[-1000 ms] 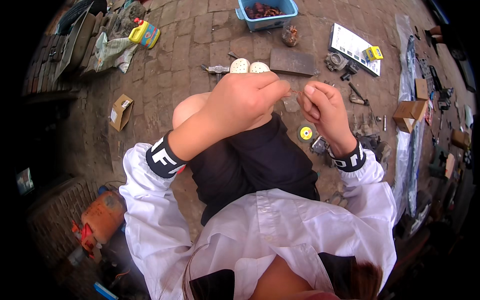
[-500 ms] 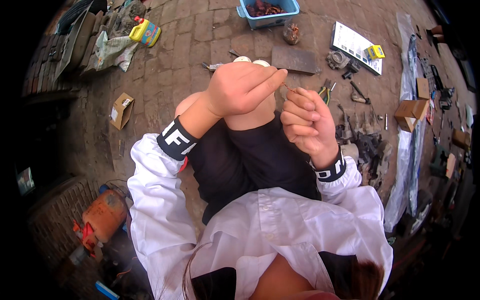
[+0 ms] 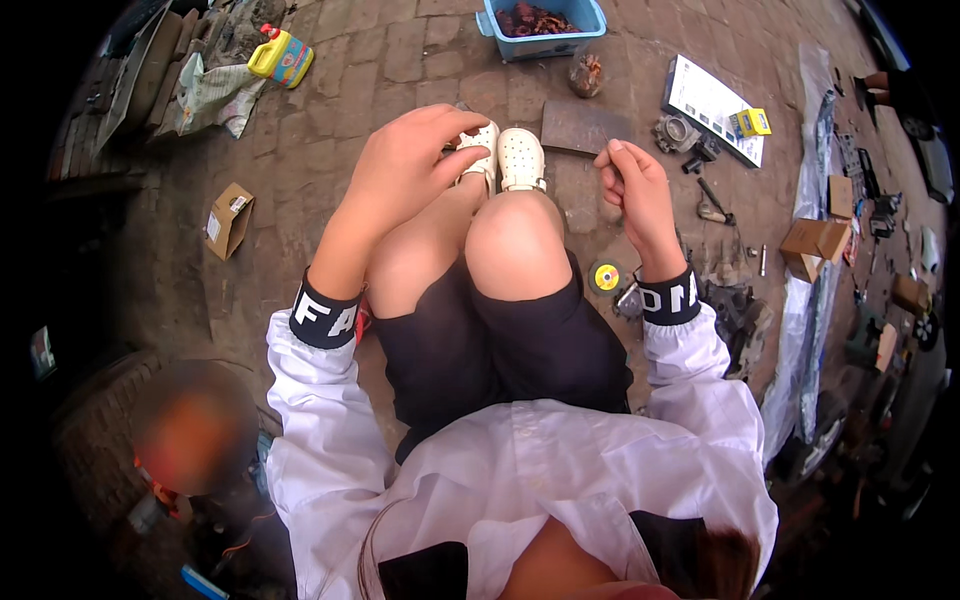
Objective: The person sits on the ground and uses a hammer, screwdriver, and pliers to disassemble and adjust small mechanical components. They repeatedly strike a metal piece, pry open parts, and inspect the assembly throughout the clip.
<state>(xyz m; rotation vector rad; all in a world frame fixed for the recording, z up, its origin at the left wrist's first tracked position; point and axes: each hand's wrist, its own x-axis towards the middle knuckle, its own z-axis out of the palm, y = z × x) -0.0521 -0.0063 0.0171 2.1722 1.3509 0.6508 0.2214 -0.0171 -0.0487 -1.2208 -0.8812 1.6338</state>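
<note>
My left hand (image 3: 410,165) hovers above my left knee and shoe, its fingers curved and its thumb apart from them, with nothing visible between. My right hand (image 3: 637,195) is raised to the right of my knees, with thumb and fingertips pinched together. Whatever the right fingers may hold is too small or hidden to make out. Beneath and between the hands are my white clogs (image 3: 521,160). A flat dark metal plate (image 3: 585,127) lies on the bricks just beyond the right hand. Below that hand, a yellow disc (image 3: 605,278) rests on the ground.
A blue tub (image 3: 545,45) of reddish-brown scraps stands ahead, near a clear bag of scraps (image 3: 586,75). To the right lie a white panel (image 3: 705,105), a yellow box (image 3: 750,123), metal parts (image 3: 675,132) and an open carton (image 3: 815,245). Leftward are a yellow jug (image 3: 283,58) and cardboard (image 3: 229,220).
My hands have moved apart, the left one leftward and the right one slightly right and up. A thin reddish twisted strand was between them before; it no longer shows.
</note>
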